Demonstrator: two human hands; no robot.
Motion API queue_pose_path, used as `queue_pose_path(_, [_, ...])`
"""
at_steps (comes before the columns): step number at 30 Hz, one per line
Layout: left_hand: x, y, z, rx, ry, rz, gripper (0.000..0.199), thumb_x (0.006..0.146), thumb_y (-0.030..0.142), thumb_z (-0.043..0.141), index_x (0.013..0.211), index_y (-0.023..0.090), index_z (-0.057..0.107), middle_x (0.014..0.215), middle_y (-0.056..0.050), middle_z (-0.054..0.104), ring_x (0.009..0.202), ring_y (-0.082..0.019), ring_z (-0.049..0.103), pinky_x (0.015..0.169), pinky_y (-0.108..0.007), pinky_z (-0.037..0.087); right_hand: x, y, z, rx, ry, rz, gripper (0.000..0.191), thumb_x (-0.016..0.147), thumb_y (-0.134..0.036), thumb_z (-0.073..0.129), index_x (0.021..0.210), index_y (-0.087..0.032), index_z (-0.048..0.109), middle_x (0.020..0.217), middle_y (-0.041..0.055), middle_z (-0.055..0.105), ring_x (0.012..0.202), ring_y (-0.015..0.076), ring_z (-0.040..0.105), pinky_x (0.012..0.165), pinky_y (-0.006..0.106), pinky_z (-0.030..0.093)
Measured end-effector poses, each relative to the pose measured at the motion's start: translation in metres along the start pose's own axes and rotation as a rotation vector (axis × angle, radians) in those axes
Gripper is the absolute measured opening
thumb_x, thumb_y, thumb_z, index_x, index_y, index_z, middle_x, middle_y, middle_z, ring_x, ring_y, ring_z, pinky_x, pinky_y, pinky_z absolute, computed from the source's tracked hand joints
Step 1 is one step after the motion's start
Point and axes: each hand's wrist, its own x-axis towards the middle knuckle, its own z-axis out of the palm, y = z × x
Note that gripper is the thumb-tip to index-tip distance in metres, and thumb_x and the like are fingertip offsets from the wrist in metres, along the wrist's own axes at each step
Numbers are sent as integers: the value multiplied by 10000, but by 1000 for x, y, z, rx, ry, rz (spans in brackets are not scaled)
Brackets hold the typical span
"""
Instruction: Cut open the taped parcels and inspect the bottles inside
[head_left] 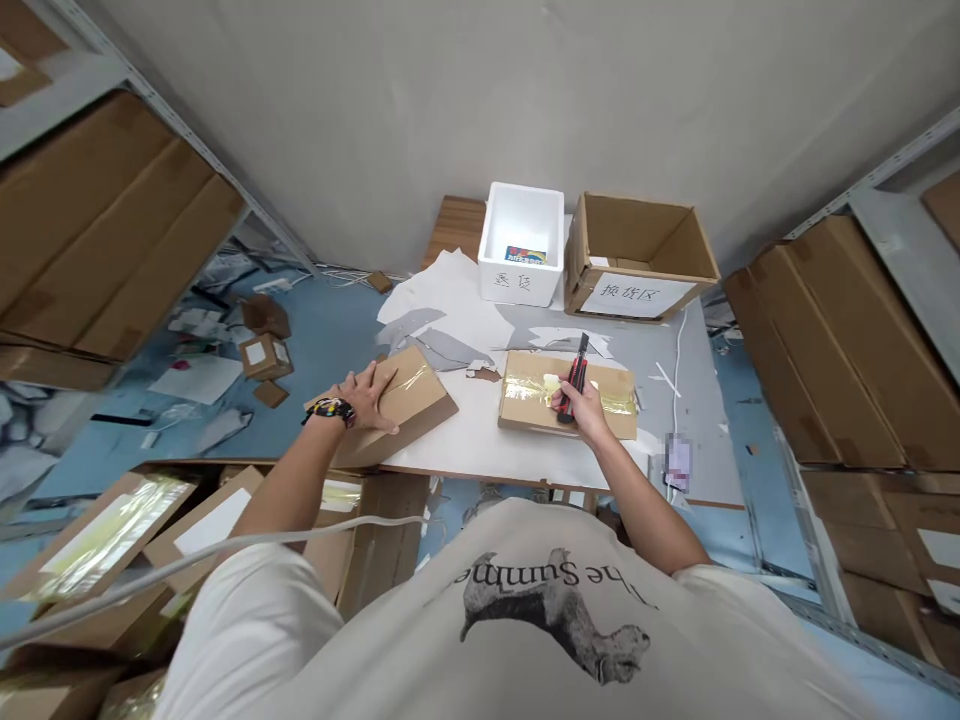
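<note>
My right hand [583, 408] is closed around a red and black utility knife [576, 376], its tip pointing away from me. Beneath that hand, a brown carton [525, 395] with shiny clear tape lies flat on the table [469, 440]. My left hand [367, 397], a beaded bracelet at its wrist, rests with spread fingers on a second taped carton [424, 398] at the table's left front edge. That carton sits at an angle. Paper scraps [484, 372] lie between the two cartons.
A white foam box [520, 283] and an open cardboard box [637, 296] stand at the table's back. A phone [678, 465] lies at the right front. Taped cartons [112, 530] fill the lower left; a cable [225, 545] crosses there. Shelves with boxes flank both sides.
</note>
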Motion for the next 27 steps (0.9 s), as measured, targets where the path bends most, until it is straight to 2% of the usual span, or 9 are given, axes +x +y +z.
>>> queue_pose_path(4, [-7, 3, 13, 7, 134, 66, 1490, 618, 875, 907, 1882, 374, 296, 1979, -182, 74, 1672, -670, 292, 1309, -822, 256, -5, 0, -11, -25, 97, -39, 572, 800, -620, 937, 1132, -236, 674, 735, -21, 759, 626, 184, 731, 652, 331, 654])
queue_pose_path(9, [-31, 42, 24, -95, 280, -60, 1326, 786, 975, 701, 1875, 314, 334, 1963, -214, 133, 1643, -664, 309, 1308, -829, 240, -9, 0, -30, -59, 186, -90, 642, 776, -663, 932, 1161, -218, 674, 726, -41, 746, 614, 160, 704, 636, 301, 633])
queue_pose_path(13, [-41, 82, 32, -198, 311, -212, 1325, 805, 1018, 636, 1875, 296, 333, 1955, -237, 133, 1651, -695, 263, 1286, -883, 222, -10, -9, -72, -168, 317, -165, 668, 792, -684, 868, 1220, -205, 687, 791, -33, 753, 604, 135, 666, 611, 278, 596])
queue_pose_path(16, [-48, 98, 35, -267, 306, -318, 1359, 793, 1026, 640, 1872, 257, 338, 1946, -274, 135, 1644, -722, 264, 1252, -924, 238, -9, -14, -113, -289, 480, -209, 654, 803, -692, 811, 1226, -206, 698, 870, -22, 758, 579, 116, 628, 593, 270, 572])
queue_pose_path(18, [-51, 105, 34, -304, 320, -353, 1361, 811, 1002, 646, 1869, 208, 330, 1940, -290, 145, 1672, -730, 204, 1242, -956, 214, -7, -12, -134, -364, 554, -191, 643, 806, -710, 779, 1195, -203, 709, 888, -18, 744, 573, 118, 619, 592, 278, 569])
queue_pose_path(21, [-46, 129, 27, -398, 432, -207, 1290, 910, 892, 649, 1869, 114, 277, 1933, -294, 184, 1747, -647, 126, 1327, -907, 159, -4, -4, -152, -446, 568, -132, 633, 814, -730, 741, 1153, -196, 730, 900, -5, 734, 586, 134, 615, 607, 299, 577])
queue_pose_path(24, [-27, 179, 19, -616, 524, 117, 1135, 1002, 733, 672, 1868, 115, 277, 1908, -250, 313, 1776, -473, 273, 1447, -667, 223, 0, 2, -156, -497, 556, -121, 624, 798, -700, 743, 1152, -185, 760, 925, 27, 756, 666, 170, 646, 638, 312, 594])
queue_pose_path(25, [-19, 200, 19, -710, 501, 205, 1099, 1007, 694, 697, 1871, 150, 289, 1890, -224, 372, 1760, -431, 341, 1448, -603, 273, 1, 3, -156, -503, 552, -121, 637, 784, -688, 748, 1167, -179, 769, 950, 44, 769, 701, 185, 661, 647, 318, 604])
queue_pose_path(27, [-6, 242, 20, -885, 381, 279, 1088, 995, 659, 747, 1878, 209, 297, 1844, -194, 469, 1694, -409, 473, 1389, -563, 395, 4, 2, -156, -519, 531, -118, 683, 774, -685, 737, 1215, -165, 778, 1007, 77, 792, 747, 208, 686, 664, 334, 623])
